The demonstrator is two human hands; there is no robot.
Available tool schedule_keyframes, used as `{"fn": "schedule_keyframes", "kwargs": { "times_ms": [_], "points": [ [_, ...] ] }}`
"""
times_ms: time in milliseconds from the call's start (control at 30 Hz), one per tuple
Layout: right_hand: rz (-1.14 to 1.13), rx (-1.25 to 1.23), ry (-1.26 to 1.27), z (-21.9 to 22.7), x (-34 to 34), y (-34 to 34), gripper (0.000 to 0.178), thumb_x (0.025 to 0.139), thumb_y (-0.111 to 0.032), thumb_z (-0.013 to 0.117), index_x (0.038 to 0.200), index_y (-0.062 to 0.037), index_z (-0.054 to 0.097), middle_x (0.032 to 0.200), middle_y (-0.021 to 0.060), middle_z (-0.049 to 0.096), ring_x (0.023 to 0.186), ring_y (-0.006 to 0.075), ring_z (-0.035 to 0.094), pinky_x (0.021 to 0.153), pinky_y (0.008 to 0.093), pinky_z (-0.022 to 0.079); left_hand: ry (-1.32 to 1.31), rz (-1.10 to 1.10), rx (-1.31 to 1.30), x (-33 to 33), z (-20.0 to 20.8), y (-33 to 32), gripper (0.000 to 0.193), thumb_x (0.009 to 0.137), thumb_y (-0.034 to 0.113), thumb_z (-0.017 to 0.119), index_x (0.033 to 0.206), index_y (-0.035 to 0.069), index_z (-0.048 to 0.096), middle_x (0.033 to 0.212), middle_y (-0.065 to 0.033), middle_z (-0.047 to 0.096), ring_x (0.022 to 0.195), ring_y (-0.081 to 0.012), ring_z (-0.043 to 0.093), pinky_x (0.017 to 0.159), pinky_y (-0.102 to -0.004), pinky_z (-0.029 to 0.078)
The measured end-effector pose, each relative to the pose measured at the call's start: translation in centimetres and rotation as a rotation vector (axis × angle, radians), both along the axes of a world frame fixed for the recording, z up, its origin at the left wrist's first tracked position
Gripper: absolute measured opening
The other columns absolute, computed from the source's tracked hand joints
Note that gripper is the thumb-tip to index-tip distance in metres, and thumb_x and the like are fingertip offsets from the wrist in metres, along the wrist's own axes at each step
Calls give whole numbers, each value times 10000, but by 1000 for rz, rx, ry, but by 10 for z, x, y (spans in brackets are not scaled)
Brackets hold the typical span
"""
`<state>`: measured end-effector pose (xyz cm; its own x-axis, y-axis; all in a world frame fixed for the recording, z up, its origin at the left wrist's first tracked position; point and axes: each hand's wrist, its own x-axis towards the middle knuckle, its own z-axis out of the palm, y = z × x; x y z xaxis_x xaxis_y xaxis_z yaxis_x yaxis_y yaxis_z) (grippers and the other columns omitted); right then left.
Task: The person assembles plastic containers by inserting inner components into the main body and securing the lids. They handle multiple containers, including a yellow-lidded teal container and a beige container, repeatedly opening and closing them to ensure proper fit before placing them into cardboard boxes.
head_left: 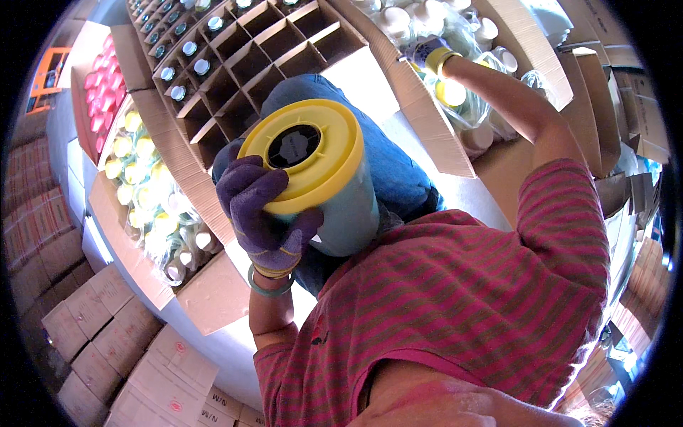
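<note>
My left hand [262,199], in a purple work glove, is wrapped round the rim of a round tub [348,224] with a pale blue-green body. A yellow lid [338,149] with a black disc in its middle tops the tub, which rests in front of my jeans. My right arm stretches to the far right, where my gloved right hand [431,55] is over a cardboard box [420,117]. Inside that box, white-capped containers [491,30] lie in clear plastic. The right hand's fingers are too small and partly hidden to read.
Ahead stands a divided carton [245,44] with blue-capped bottles in some cells. To the left are a box of yellow-capped bottles [144,192] and a box of pink items [103,89]. Stacked cartons [107,313] fill the lower left; open boxes [590,107] stand at right.
</note>
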<state>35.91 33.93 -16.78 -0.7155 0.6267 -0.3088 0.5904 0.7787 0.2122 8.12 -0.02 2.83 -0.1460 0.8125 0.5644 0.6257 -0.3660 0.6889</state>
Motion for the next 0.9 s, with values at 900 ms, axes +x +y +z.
{"fn": "schedule_keyframes", "kwargs": {
  "times_ms": [900],
  "points": [
    [-399, -890, 2014, 215, -100, -40, 172, 935, -228, 628, 966, -61, 654, 817, -28, 625, 704, 80, 554, 653, 230, 474, -245, 81, -130, -34, -12, -6, 341, 741, 79, 724, 1048, 40, 581, 1106, -120, 520, 1069, -249, 514, 944, -353, 413]
  ]
}}
